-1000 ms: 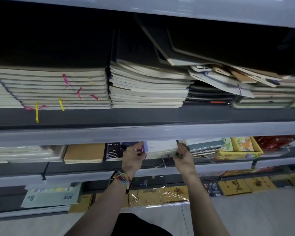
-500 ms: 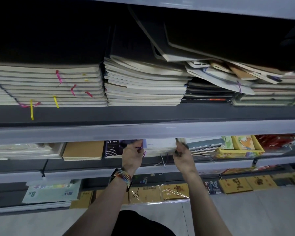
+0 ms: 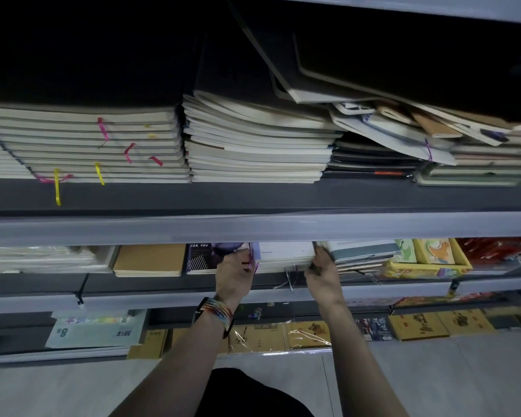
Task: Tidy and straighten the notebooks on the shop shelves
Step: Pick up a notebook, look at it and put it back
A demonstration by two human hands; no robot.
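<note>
Ribbon-marked stack (image 3: pixel 85 145), ten o'clock: it lay square on the upper shelf; we judged it done.
Brown notebooks (image 3: pixel 149 260), eight o'clock: these were also even.
Left hand (image 3: pixel 233 273): its fingers curled round the left edge of the white stack (image 3: pixel 283 255).
White stack, six o'clock, middle shelf: we judged it was mid-straightening.
Right hand (image 3: pixel 324 275): it gripped the stack's right edge.
Jumbled pile (image 3: pixel 403 127), two o'clock: notebooks were tilted and overlapping; we judged this still to do.

Pale notebook stack (image 3: pixel 285 256) lies flat on the middle shelf (image 3: pixel 151 282)
</note>
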